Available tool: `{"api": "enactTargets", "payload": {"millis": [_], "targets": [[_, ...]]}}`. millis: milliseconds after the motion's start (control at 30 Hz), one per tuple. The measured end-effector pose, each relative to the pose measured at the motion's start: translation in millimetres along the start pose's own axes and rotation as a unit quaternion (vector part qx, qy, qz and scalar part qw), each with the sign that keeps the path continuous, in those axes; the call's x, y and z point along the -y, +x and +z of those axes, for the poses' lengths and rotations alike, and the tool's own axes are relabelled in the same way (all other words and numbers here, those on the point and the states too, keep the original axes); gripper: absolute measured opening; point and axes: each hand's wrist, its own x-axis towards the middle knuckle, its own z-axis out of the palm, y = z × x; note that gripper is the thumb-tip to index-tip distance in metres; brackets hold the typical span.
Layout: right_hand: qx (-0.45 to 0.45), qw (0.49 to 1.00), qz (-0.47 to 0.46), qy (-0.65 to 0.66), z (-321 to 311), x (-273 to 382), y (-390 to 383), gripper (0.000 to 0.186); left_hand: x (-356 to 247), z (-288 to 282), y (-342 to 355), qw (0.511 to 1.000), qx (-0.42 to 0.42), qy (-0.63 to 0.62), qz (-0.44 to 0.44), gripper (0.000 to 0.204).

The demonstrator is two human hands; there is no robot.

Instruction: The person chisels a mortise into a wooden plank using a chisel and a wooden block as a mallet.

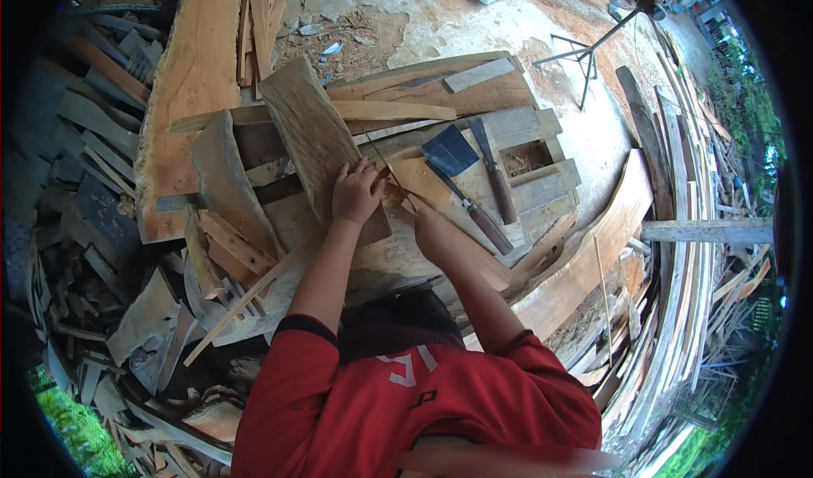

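A thick brown plank lies tilted across the workbench. My left hand grips its near right edge, fingers over the face and thumb toward the side. Close by, to the right, my right hand is closed; what it holds is mostly hidden. A thin dark strip, like a narrow blade, runs from near that hand up past the plank. To the right lie a long chisel-like tool with a wooden handle, another wood-handled tool, and a dark square piece.
Long boards are stacked beyond the plank. A wide live-edge slab stands at the far left, beside piles of offcuts. Curved boards lie right of the bench. A metal stand is on the ground behind.
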Motion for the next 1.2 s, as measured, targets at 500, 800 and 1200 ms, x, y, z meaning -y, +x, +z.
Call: {"api": "enactTargets", "payload": {"millis": [500,800,1200], "targets": [[-0.025,0.997,0.021,0.074,-15.5,-3.0,-38.9,0.020,-1.3,4.0,2.7,1.000,-0.010,-0.009,0.001,0.020],[0.017,0.997,0.072,0.030,20.3,5.5,49.3,0.017,-3.4,6.3,4.8,1.000,0.001,-0.014,0.008,0.016],[-0.012,0.997,0.076,0.031,13.0,-10.1,-41.9,0.015,1.9,2.8,-0.9,1.000,0.021,-0.003,-0.008,0.019]]}}
